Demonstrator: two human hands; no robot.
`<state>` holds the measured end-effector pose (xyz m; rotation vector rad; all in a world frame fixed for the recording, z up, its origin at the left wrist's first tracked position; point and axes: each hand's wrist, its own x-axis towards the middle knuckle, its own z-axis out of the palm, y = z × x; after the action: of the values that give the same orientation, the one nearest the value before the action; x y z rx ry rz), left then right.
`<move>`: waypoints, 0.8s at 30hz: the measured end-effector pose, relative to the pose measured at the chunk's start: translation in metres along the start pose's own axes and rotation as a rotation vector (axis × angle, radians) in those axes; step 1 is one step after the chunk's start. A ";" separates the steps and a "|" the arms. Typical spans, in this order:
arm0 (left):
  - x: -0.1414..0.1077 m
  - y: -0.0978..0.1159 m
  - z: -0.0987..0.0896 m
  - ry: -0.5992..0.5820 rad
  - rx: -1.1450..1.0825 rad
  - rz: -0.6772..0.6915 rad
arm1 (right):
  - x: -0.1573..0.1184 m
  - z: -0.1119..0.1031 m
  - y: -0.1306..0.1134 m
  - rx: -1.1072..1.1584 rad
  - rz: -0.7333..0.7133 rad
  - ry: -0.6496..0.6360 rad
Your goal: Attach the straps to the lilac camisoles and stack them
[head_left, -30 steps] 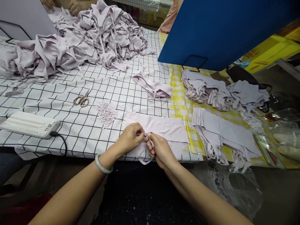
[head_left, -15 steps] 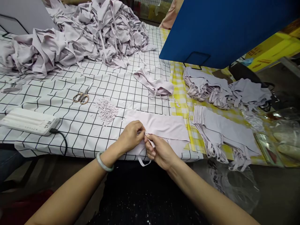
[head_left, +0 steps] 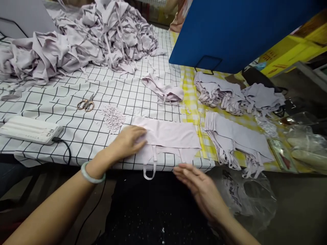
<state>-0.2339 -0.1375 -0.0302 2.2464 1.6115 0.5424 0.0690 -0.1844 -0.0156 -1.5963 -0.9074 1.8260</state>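
A pale lilac top with thin straps (head_left: 171,132) lies flat at the table's front edge, its body folded into a band. One strap loops down over the edge; another lies toward the right. My left hand (head_left: 129,141) rests on the top's left end, fingers stretched out and open, wearing a bangle at the wrist. Just off the front edge, below the right strap, my right hand (head_left: 192,180) is held with fingers extended and nothing visible in it. Left of the top lies a heap of tiny pale scraps (head_left: 113,117).
Small scissors (head_left: 87,103) and a white power bank (head_left: 30,130) with a cable lie left. A big garment heap (head_left: 107,37) fills the back left. One crumpled garment (head_left: 165,89) lies mid-table. Stacked tops (head_left: 237,134) are on the right, below a blue panel (head_left: 217,30).
My hands have parted from their pinch at the strap. The left moved left and opened on the fabric; the right moved down and right, off the top. The view shifted slightly.
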 end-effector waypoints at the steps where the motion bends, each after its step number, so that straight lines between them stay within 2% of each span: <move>1: 0.006 -0.007 -0.007 0.054 0.033 -0.076 | 0.012 -0.014 -0.009 -0.139 -0.131 0.121; 3: 0.021 -0.019 -0.020 0.122 0.151 -0.261 | 0.042 -0.040 -0.033 -0.437 -0.404 0.332; 4: 0.030 -0.022 -0.025 0.106 0.207 -0.335 | 0.061 -0.051 -0.046 -0.590 -0.505 0.407; 6: 0.047 -0.027 -0.032 -0.012 0.270 -0.409 | 0.099 -0.062 -0.068 -0.870 -0.636 0.503; 8: 0.061 -0.027 -0.035 -0.146 0.281 -0.420 | 0.133 -0.062 -0.081 -1.079 -0.655 0.561; 10: 0.071 -0.026 -0.036 -0.241 0.269 -0.393 | 0.156 -0.057 -0.085 -1.181 -0.594 0.592; 12: 0.075 -0.022 -0.038 -0.295 0.250 -0.343 | 0.166 -0.054 -0.082 -1.194 -0.533 0.576; 14: 0.073 -0.018 -0.040 -0.288 0.225 -0.283 | 0.166 -0.053 -0.075 -1.189 -0.546 0.565; 16: 0.069 -0.016 -0.042 -0.239 0.150 -0.278 | 0.161 -0.051 -0.070 -1.192 -0.602 0.599; 19: 0.063 -0.016 -0.043 -0.178 0.011 -0.368 | 0.156 -0.044 -0.069 -1.173 -0.642 0.639; 22: 0.061 -0.018 -0.045 -0.125 -0.017 -0.408 | 0.155 -0.031 -0.077 -1.069 -0.628 0.583; 24: 0.058 -0.017 -0.050 -0.025 -0.143 -0.363 | 0.151 -0.024 -0.082 -0.899 -0.658 0.544</move>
<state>-0.2548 -0.0750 0.0125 1.7947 1.8470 0.5089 0.0682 -0.0136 -0.0473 -1.7985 -1.8180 0.4720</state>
